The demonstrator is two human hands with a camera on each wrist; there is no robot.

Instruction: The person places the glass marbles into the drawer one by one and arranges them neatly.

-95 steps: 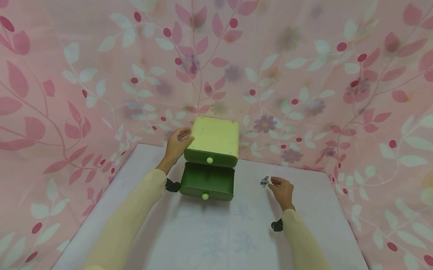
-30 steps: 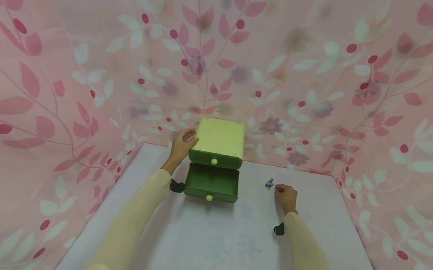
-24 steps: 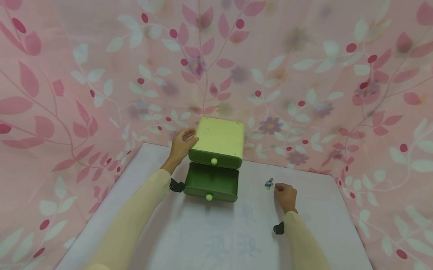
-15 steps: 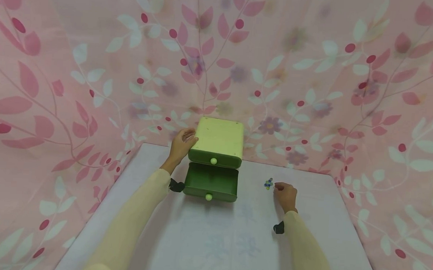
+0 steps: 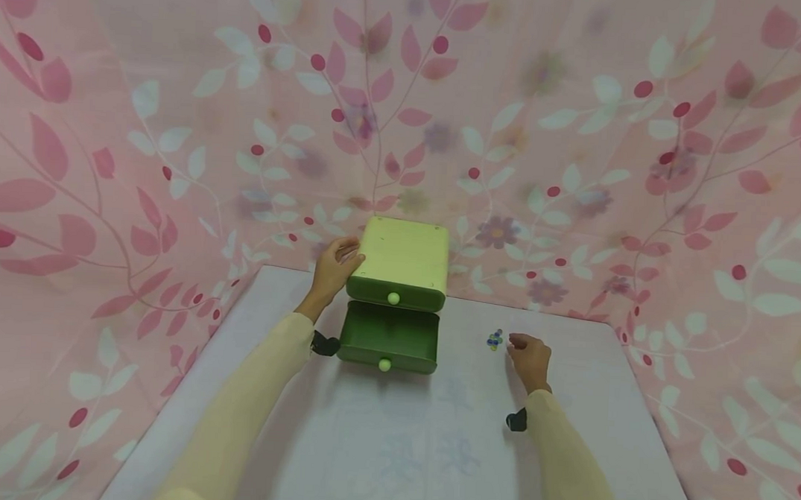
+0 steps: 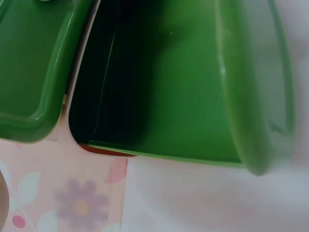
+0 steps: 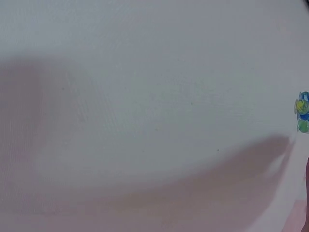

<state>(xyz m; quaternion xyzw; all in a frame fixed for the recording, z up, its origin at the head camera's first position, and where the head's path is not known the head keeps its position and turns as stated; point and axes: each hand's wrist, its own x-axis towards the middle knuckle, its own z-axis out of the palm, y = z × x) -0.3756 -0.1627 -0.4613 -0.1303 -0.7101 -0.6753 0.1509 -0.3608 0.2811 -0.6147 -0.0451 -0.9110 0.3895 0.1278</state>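
Observation:
A small two-drawer box [image 5: 403, 252] with a pale green top stands at the back of the table, its lower drawer [image 5: 388, 335] pulled out and its upper one closed. In the left wrist view the bare green inside of the lower drawer [image 6: 188, 106] shows. My left hand [image 5: 332, 272] rests against the box's left side, thumb near the top edge. To the right lies a small cluster of glass marbles [image 5: 494, 340], blue, green and yellow; it also shows at the edge of the right wrist view. Just right of them my right hand [image 5: 530, 358] has bent fingers, with nothing visible between them.
The white-covered table [image 5: 392, 443] carries faint blue marks. Pink floral cloth [image 5: 405, 153] hangs behind it and along both sides. Each drawer has a round pale knob, the lower knob [image 5: 385, 365] facing the front.
My right hand was closer around the marbles, then drew back slightly right with fingertips together; now the fingertips have parted a little. The left hand and drawers keep their place.

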